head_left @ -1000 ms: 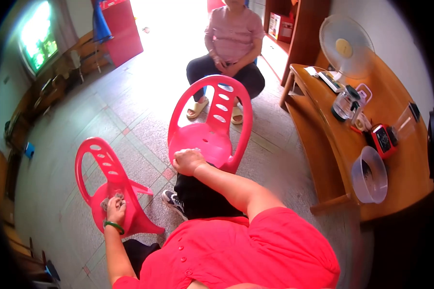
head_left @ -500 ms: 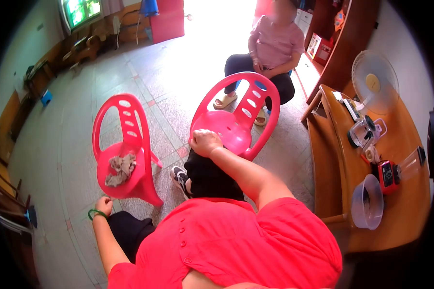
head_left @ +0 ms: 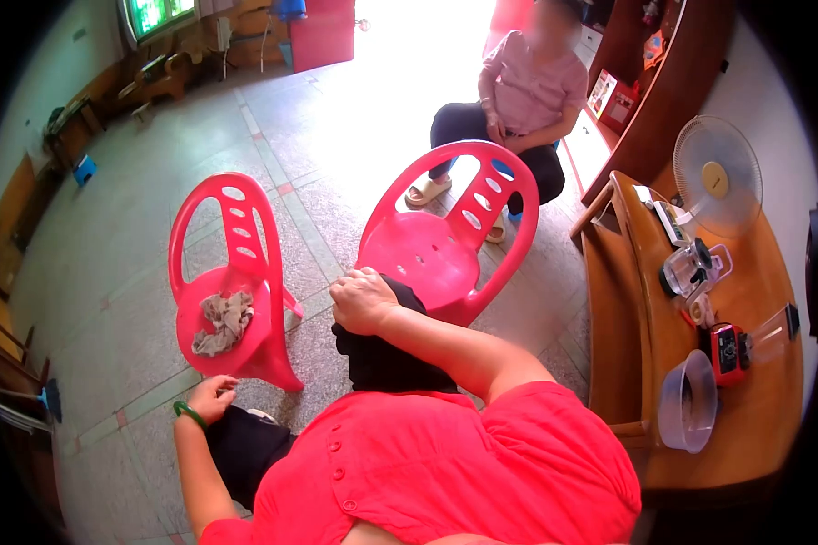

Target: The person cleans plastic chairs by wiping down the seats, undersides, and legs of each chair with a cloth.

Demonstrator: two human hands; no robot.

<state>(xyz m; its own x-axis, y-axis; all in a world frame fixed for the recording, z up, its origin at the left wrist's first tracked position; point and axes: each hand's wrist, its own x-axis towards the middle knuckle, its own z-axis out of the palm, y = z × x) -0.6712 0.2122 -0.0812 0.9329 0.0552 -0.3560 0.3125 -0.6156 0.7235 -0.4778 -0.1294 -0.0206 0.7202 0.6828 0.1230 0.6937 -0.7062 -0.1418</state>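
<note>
A crumpled cloth [head_left: 225, 320] lies on the seat of the left chair [head_left: 264, 318], a red chair with its front edge just beside the person's left hand [head_left: 213, 398]. The left hand's grip is loose and part-curled, holding nothing visible, near the left knee [head_left: 241, 445]. The right hand [head_left: 364, 300] rests over the right knee [head_left: 386, 354], near the seat of the right chair [head_left: 409, 236]; its fingers bend downward, and one cannot tell whether that grip encloses anything.

The cloth looks soft, limp and light, with nothing fragile about it; a raised fold in the middle seems the easiest place to pinch. The left chair looks like stiff, fairly light moulded plastic, perhaps slick, and its looped backrest would suit a firm hold.

Being bunched, the cloth has no clear front; its longer axis slants from the seat's near left toward the far right. The left chair's open front points roughly toward the person, its backrest standing on the far side.
</note>
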